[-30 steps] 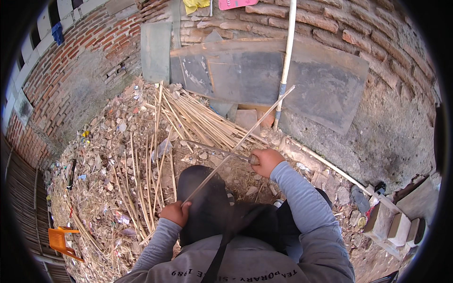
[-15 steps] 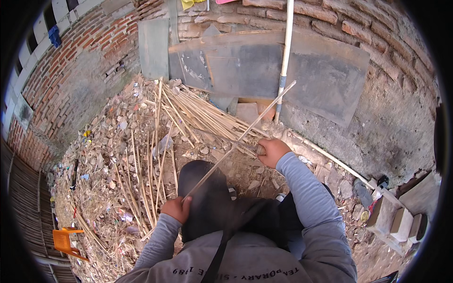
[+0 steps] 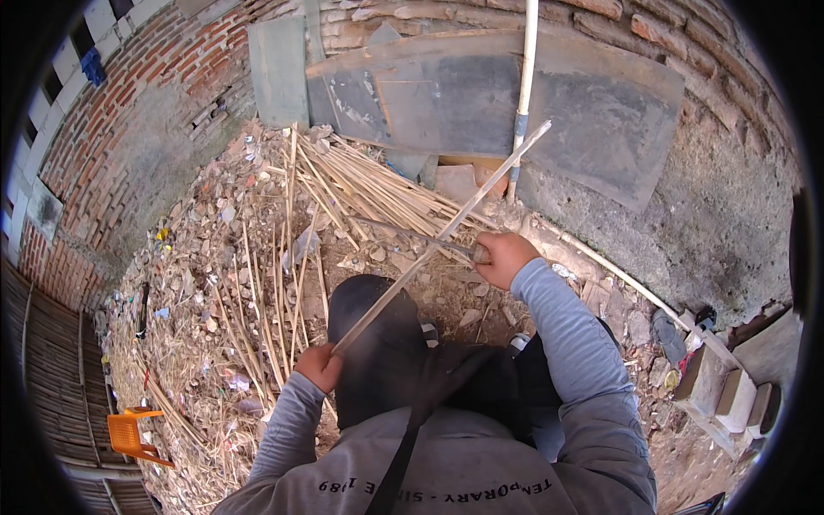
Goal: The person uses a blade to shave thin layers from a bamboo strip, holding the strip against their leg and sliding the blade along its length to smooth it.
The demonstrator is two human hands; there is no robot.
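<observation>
A long pale bamboo strip (image 3: pixel 375 310) slants across in front of me, its near end closed in my left hand (image 3: pixel 319 367) above my left knee. Its far end points up and right, toward a white pipe. In my right hand (image 3: pixel 508 259) is the handle of a knife, gripped by closed fingers. The thin dark knife blade (image 3: pixel 390 228) reaches leftward and crosses the strip near its middle; the two seem to touch there.
A pile of bamboo strips (image 3: pixel 365 182) lies ahead, with more strips (image 3: pixel 279 292) to the left on rubble-strewn ground. Behind stand dark sheet panels (image 3: pixel 468 103), the white pipe (image 3: pixel 530 51) and a brick wall. An orange plastic chair (image 3: pixel 126 434) is at far left.
The view has shifted slightly, moving the scene upward. The strip now shows a broader face. Both hands keep their holds, and the knife still crosses the strip at about the same place.
</observation>
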